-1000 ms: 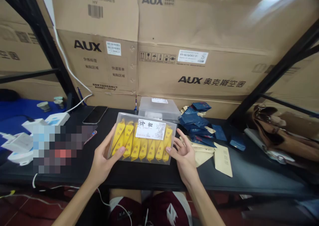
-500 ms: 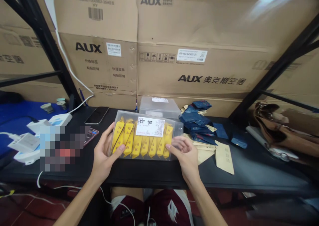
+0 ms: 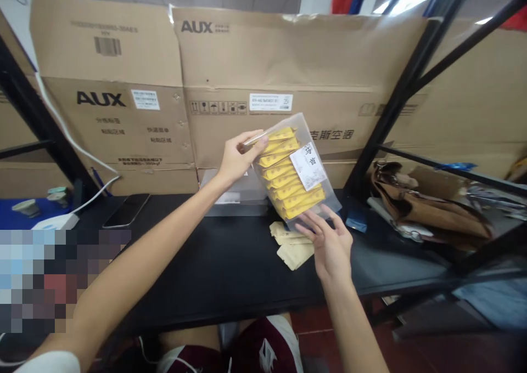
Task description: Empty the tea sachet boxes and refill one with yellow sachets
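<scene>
A clear plastic box is held tilted above the black table, its long side running from upper left to lower right. Inside it lies a row of several yellow packets, and a white label with dark characters is stuck on its face. My left hand grips the upper left end, thumb on the front. At the lower end my right hand supports the box with its fingers bent against the edge. Beneath it, beige paper packets lie on the table, partly covered from view.
Behind the held box, more clear plastic boxes stand against the cardboard. A blue packet and a brown bag lie to the right. At the left are a phone and a white power strip. Black rack posts flank the table.
Both hands have lifted the box up and rightward, turning it from level to steeply tilted. It now hides most of the blue packets. The camera view has swung to the right.
</scene>
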A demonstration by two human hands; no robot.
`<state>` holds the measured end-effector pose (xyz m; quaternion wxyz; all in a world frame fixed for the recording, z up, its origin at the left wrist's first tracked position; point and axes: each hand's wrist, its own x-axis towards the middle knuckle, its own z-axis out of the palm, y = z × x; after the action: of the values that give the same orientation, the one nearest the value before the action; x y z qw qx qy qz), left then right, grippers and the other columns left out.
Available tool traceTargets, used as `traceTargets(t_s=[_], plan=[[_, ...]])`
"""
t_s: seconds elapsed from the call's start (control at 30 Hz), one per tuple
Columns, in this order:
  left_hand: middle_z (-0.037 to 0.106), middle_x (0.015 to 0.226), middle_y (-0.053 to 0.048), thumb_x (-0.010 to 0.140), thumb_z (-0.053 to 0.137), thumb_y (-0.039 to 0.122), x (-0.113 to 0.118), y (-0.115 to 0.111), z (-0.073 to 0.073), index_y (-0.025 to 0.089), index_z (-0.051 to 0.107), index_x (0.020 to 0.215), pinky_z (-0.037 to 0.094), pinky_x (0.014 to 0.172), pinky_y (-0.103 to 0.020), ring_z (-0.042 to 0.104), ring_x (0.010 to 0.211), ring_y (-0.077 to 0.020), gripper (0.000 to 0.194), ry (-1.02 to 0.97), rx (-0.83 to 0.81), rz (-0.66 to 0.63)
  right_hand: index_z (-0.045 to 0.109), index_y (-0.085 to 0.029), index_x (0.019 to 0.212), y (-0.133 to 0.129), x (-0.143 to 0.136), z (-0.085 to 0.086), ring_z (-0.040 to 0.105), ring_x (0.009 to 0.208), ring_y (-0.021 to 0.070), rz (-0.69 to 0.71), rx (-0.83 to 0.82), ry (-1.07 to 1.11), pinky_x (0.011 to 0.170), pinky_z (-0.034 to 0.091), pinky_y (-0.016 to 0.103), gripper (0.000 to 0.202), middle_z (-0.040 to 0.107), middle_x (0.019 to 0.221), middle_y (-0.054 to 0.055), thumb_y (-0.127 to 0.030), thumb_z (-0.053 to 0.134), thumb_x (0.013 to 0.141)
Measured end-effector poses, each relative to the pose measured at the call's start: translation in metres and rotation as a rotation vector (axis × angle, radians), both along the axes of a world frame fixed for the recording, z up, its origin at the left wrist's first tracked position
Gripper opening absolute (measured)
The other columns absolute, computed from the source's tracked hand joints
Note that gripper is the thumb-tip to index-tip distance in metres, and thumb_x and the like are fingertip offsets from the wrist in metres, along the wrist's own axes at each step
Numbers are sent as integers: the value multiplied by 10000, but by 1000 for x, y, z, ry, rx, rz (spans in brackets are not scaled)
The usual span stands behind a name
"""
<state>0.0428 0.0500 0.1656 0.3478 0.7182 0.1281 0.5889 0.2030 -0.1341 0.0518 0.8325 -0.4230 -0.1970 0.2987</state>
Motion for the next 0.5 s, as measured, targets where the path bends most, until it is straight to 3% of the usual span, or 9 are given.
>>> traceTargets(t_s=[0.17,0.37,0.5], plan=[[823,1137,-135,829,819,617,45,38,8,174,818,1075,585,989,-487,746,1122,-315,506,18,10,-56,556,-207,1321,-11,26,-7,788,1177,362,212,14,94,954,694,497,670,838,1118,144,-163,859,725],[817,966,-94,836,745,752,69,53,26,216,823,885,575,847,-392,731,932,-248,544,-35,118,-14,488,-205,1374,-9,34,-9,766,1227,358,272,1,159,953,686,548,639,822,1171,167,-80,755,808],[647,690,-40,833,724,790,77,59,42,235,662,635,530,711,-375,659,766,-223,593,-104,194,38,510,-145,1373,-7,29,-4,758,1239,363,274,3,210,960,682,540,575,804,1191,217,-67,693,834]])
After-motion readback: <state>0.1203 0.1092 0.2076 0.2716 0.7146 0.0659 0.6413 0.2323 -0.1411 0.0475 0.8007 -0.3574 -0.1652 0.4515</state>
